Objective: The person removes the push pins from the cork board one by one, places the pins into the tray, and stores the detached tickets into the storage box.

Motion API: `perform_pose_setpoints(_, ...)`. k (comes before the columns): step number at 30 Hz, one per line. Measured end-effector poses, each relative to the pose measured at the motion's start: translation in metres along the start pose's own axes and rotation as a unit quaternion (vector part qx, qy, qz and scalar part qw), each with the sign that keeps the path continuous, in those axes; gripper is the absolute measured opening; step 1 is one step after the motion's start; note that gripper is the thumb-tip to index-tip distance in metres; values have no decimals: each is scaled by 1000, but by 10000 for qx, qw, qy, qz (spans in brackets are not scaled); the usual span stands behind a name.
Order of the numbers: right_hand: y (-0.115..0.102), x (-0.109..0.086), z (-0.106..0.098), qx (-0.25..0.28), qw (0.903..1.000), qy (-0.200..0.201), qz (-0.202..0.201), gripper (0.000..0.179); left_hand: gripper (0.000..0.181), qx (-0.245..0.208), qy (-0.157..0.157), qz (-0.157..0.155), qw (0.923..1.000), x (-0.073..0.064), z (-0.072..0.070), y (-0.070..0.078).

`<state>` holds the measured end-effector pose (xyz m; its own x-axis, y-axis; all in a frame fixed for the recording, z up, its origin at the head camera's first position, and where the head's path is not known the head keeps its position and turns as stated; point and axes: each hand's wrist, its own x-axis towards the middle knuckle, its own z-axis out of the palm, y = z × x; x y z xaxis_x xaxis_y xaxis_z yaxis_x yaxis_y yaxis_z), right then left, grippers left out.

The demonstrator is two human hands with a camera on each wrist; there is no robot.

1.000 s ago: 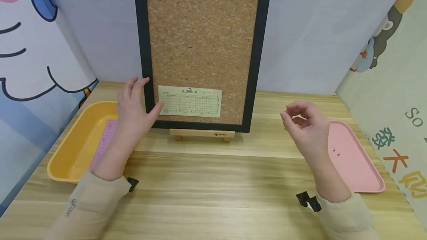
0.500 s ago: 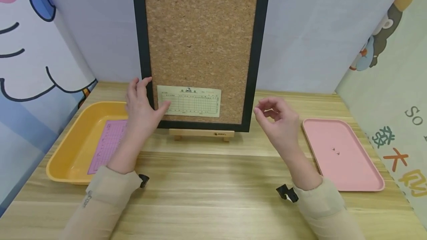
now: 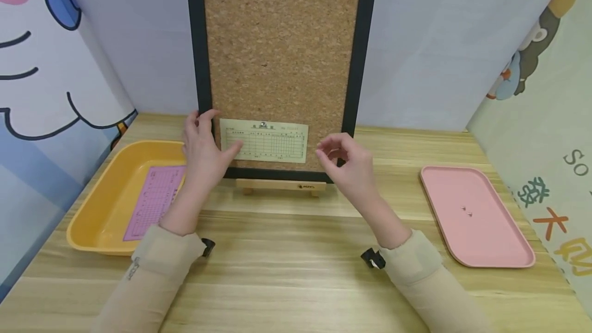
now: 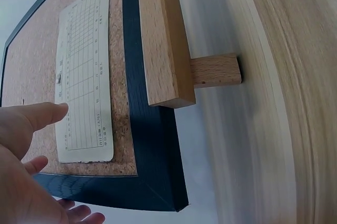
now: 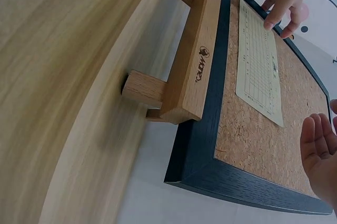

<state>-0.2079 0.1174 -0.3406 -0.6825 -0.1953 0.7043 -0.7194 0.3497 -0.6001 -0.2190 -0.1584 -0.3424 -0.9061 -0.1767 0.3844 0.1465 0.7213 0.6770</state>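
Observation:
A framed cork board [image 3: 282,55] stands upright on a small wooden easel [image 3: 281,185]. Low on the cork hangs a pale yellow printed form [image 3: 263,143], with a silver thumbtack [image 3: 263,124] at its top middle. My left hand [image 3: 202,153] spans the left side of the frame, its thumb straight out over the left part of the form. In the left wrist view the thumb [image 4: 52,113] lies right at the paper. My right hand [image 3: 352,168] is over the lower right of the board, thumb and forefinger brought together near the form's right edge; I cannot tell what they hold.
On the left sits a yellow tray [image 3: 99,235] with a purple printed form [image 3: 154,202] inside. A pink tray [image 3: 476,240] on the right carries two small metal tacks [image 3: 466,211]. Pale cloth [image 3: 416,66] hangs behind the board.
My right hand has moved left from beside the pink tray to the form's right edge, fingers still curled. My left hand has shifted slightly right, bringing its thumb further over the form.

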Motion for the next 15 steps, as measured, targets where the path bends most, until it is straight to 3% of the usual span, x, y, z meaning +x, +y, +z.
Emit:
perform_pose_setpoints(10, 6, 20, 29, -424, 9968, -433, -519, 13, 60, -12, 88, -184, 9998, 5, 4, -2)
perform_pose_setpoints(15, 10, 26, 44, -477, 9963, -540, -478, 11, 57, -19, 140, -202, 9997, 6, 6, -3)
